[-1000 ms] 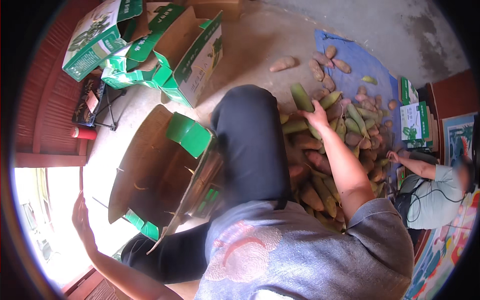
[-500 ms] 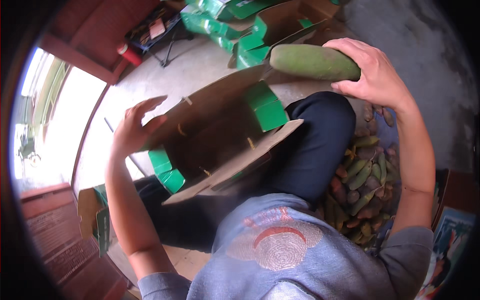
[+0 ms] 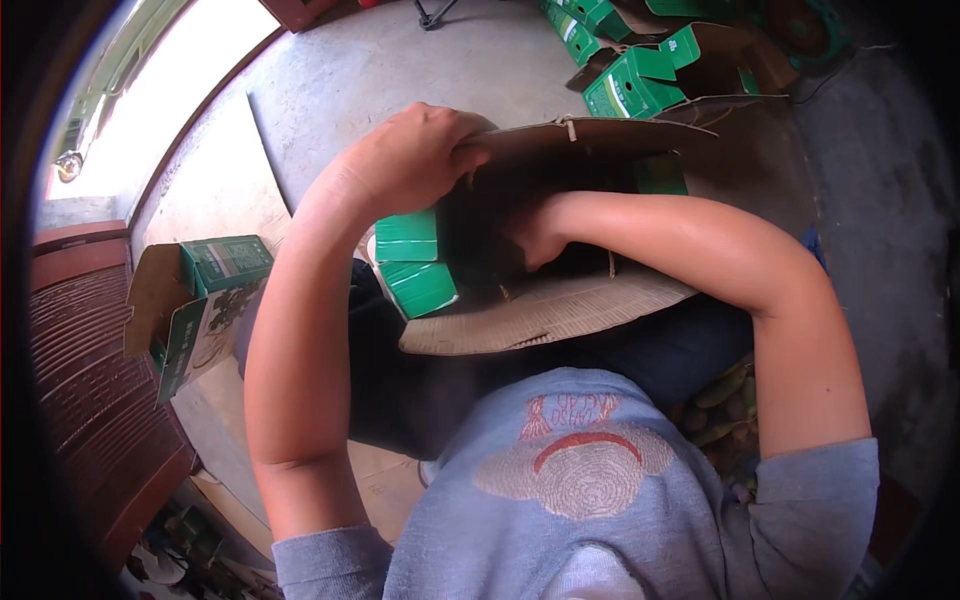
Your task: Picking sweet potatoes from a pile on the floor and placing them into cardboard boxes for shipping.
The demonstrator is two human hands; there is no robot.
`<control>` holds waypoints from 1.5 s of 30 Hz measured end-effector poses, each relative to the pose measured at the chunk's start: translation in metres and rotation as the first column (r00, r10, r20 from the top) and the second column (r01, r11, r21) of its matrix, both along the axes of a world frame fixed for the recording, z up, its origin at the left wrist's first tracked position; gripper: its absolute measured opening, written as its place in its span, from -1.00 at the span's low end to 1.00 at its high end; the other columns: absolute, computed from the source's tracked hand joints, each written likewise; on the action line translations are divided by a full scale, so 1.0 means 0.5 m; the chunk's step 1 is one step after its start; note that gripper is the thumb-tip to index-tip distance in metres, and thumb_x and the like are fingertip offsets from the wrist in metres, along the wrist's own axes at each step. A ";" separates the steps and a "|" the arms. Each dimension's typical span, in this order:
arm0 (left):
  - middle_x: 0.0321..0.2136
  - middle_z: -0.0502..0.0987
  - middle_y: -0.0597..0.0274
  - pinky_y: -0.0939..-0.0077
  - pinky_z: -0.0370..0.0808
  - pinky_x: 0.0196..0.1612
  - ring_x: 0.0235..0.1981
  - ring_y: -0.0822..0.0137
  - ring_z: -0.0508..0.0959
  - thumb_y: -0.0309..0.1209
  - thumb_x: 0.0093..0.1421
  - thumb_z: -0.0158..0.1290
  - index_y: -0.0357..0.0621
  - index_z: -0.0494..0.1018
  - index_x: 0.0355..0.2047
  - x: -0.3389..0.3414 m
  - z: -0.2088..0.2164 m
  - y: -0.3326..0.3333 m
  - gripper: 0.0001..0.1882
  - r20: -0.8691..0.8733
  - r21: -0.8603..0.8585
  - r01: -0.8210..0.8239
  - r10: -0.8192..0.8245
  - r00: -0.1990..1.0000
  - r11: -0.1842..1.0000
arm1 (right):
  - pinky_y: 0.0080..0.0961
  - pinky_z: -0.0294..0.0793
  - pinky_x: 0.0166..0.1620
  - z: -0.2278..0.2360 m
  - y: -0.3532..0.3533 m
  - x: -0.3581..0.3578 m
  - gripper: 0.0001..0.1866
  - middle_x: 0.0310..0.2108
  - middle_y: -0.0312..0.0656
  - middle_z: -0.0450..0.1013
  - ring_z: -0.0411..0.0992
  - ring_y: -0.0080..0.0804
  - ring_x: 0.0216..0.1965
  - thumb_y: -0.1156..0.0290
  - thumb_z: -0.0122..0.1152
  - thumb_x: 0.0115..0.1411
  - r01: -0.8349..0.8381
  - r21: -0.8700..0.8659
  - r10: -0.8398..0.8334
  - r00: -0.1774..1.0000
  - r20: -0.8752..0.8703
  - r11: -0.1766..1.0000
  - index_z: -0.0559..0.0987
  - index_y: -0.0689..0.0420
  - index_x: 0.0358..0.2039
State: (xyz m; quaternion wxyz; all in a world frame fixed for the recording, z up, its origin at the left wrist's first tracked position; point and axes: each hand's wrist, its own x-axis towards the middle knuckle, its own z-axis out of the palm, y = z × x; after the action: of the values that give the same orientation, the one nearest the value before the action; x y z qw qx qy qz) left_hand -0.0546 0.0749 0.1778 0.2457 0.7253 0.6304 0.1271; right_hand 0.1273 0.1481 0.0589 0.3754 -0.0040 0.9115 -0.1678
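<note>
An open cardboard box [image 3: 560, 313] with green outer flaps rests across my lap, its inside in deep shadow. At its far left edge my left hand [image 3: 425, 155] is closed over the cardboard wall, fingers curled round the rim. My right hand [image 3: 543, 232] reaches down inside the box from the right. Its fingertips disappear into the dark, so what they hold or touch is hidden. No fruit can be made out in the box from here.
Several green cardboard boxes [image 3: 640, 85] lie open at the far right. Another green box [image 3: 215, 285] stands to my left beside a reddish-brown slatted wooden piece [image 3: 95, 330]. Cucumber-like green produce [image 3: 720, 410] is partly hidden beside my right elbow. A flat board [image 3: 225, 180] lies on the floor.
My right hand, which held a long green gourd-like fruit beyond the box, has come down into the box; the fruit is out of sight. My left hand has moved onto the box edge.
</note>
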 end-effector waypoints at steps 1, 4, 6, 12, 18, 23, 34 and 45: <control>-0.33 0.61 -0.13 0.11 0.54 -0.14 -0.22 -0.14 0.59 -0.29 0.34 0.04 -0.20 0.54 -0.07 -0.004 0.001 -0.005 -0.72 -0.038 -0.035 0.002 -0.003 0.999 0.999 | -0.18 0.38 0.21 0.015 -0.007 -0.030 -0.48 -0.03 0.09 0.51 0.44 0.01 0.10 0.24 0.36 0.07 -0.047 -0.073 0.030 0.977 -0.213 0.996 0.54 0.19 0.03; -0.34 0.61 -0.12 0.10 0.55 -0.15 -0.23 -0.14 0.60 -0.33 0.34 0.03 -0.19 0.54 -0.05 -0.004 -0.005 -0.006 -0.73 -0.021 -0.030 -0.011 0.010 1.000 0.999 | -0.18 0.38 0.21 -0.003 -0.011 -0.073 -0.49 -0.02 0.09 0.51 0.44 0.01 0.10 0.24 0.35 0.08 -0.081 -0.095 0.060 0.976 -0.212 0.992 0.53 0.19 0.03; -0.34 0.62 -0.11 0.10 0.56 -0.15 -0.24 -0.13 0.60 -0.35 0.34 0.02 -0.17 0.54 -0.03 -0.003 -0.005 -0.008 -0.73 0.005 -0.043 -0.029 0.029 1.000 0.999 | -0.17 0.38 0.21 -0.017 -0.012 -0.096 -0.49 -0.02 0.08 0.50 0.44 0.01 0.10 0.24 0.34 0.09 -0.099 -0.112 0.074 0.975 -0.212 0.989 0.53 0.18 0.03; -0.35 0.62 -0.09 0.11 0.56 -0.13 -0.24 -0.12 0.61 -0.39 0.34 0.00 -0.17 0.54 -0.03 -0.006 -0.004 -0.002 -0.74 0.042 -0.055 -0.053 0.055 0.998 0.997 | -0.17 0.38 0.21 -0.037 0.011 -0.127 -0.51 0.00 0.08 0.50 0.44 0.02 0.10 0.25 0.33 0.12 -0.116 -0.127 0.086 0.972 -0.220 0.985 0.53 0.18 0.04; -0.34 0.61 -0.12 0.10 0.55 -0.18 -0.27 -0.16 0.59 -0.38 0.33 0.02 -0.21 0.54 -0.09 -0.005 -0.017 0.003 -0.77 0.034 0.004 -0.020 0.020 0.999 1.000 | -0.17 0.38 0.21 -0.025 0.030 -0.083 -0.53 0.02 0.08 0.49 0.44 0.02 0.10 0.26 0.31 0.15 -0.086 -0.109 0.059 0.971 -0.230 0.990 0.52 0.18 0.04; -0.37 0.61 -0.13 0.18 0.54 -0.19 -0.31 -0.09 0.61 -0.31 0.30 0.11 -0.29 0.53 -0.09 -0.001 -0.003 -0.012 -0.70 0.023 0.106 0.016 -0.018 1.000 0.994 | -0.16 0.41 0.18 0.078 0.044 0.001 -0.56 0.03 0.07 0.47 0.44 0.03 0.08 0.28 0.21 0.25 0.031 -0.154 -0.062 0.978 -0.197 0.988 0.48 0.17 0.11; 0.03 0.59 0.00 0.15 0.37 0.25 0.15 0.08 0.52 0.06 0.49 -0.33 -0.21 0.53 0.08 -0.003 0.025 -0.004 -0.36 0.407 0.049 -0.217 0.179 0.896 0.975 | -0.41 0.47 0.04 0.409 0.138 0.641 -0.64 -0.14 -0.19 0.56 0.50 -0.43 -0.08 0.36 0.23 0.29 0.637 -0.671 -0.553 -0.426 -0.716 0.379 0.52 0.16 0.07; 0.29 0.34 0.04 -0.10 0.22 0.35 0.32 0.03 0.34 0.18 0.41 -0.33 -0.02 0.31 0.32 -0.080 0.011 -0.016 -0.30 0.436 0.140 -0.340 0.250 0.864 0.930 | -0.26 0.42 0.19 -0.428 -0.374 1.209 -0.45 0.03 0.09 0.48 0.45 -0.04 0.10 0.45 0.19 0.13 0.974 0.032 -0.937 -0.206 -0.283 -0.223 0.40 0.24 0.17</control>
State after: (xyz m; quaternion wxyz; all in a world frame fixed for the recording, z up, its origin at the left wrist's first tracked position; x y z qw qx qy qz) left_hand -0.0948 0.0669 0.1832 0.2717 0.5986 0.6511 0.3793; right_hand 0.7316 -0.0391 -0.1552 0.0329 0.7345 0.6160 -0.2827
